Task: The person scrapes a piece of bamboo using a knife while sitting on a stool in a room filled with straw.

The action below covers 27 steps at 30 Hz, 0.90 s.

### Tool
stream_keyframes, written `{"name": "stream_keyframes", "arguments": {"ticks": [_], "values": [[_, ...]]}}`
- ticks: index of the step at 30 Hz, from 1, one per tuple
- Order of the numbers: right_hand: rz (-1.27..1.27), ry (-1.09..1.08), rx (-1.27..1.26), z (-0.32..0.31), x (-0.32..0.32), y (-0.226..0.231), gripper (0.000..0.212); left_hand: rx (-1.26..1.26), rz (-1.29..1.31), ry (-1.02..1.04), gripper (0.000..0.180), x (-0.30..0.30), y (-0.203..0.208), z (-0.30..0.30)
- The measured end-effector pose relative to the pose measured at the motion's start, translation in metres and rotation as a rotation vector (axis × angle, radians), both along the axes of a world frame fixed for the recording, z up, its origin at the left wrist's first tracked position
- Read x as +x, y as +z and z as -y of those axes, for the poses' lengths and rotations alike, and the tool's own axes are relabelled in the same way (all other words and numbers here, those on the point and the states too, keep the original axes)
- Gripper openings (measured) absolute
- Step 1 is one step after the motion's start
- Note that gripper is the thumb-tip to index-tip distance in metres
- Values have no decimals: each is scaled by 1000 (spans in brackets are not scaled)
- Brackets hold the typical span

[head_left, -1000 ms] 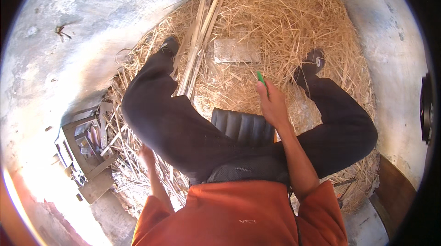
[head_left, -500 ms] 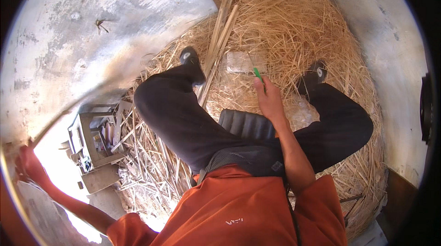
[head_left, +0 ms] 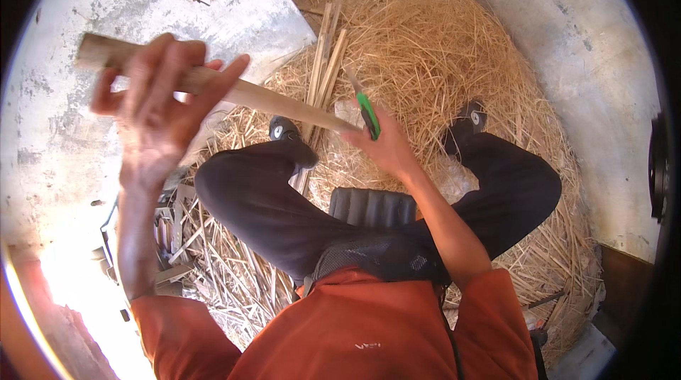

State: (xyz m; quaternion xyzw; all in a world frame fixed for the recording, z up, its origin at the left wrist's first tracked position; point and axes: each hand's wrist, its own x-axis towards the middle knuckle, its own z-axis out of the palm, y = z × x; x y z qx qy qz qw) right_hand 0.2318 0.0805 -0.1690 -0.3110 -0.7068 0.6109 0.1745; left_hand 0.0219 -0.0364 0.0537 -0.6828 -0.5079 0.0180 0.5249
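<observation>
Dry straw (head_left: 454,46) is covering the floor, and pale walls (head_left: 567,18) are standing around it. Fingers of the left hand (head_left: 157,114) are curling around a long wooden stick (head_left: 277,102), hiding part of it; motion is blurring them, so their exact grip is hard to see. Fingers of the right hand (head_left: 389,144) are gripping a green-handled knife (head_left: 367,114), whose thin blade is fading into the straw. The stick's far end is reaching the right thumb, but I cannot tell if they are touching. Farther out, flat strips (head_left: 335,61) are lying partly under the stick. Legs are partly hiding a black ribbed pad (head_left: 372,206). The left forearm is covering some of a brown jumble (head_left: 168,231).
</observation>
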Motion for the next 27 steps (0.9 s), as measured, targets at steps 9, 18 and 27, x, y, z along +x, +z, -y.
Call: {"name": "stream_keyframes", "arguments": {"ticks": [9,18,27], "values": [[-254,44,38,14,2,-12,42,95,-66,-60,40,60,-13,-17],[-242,-89,134,7,-2,-13,31,213,544,-307,89,48,22,-23],[-249,-127,253,6,-25,-16,32,-212,1970,-1030,66,79,3,-36]]}}
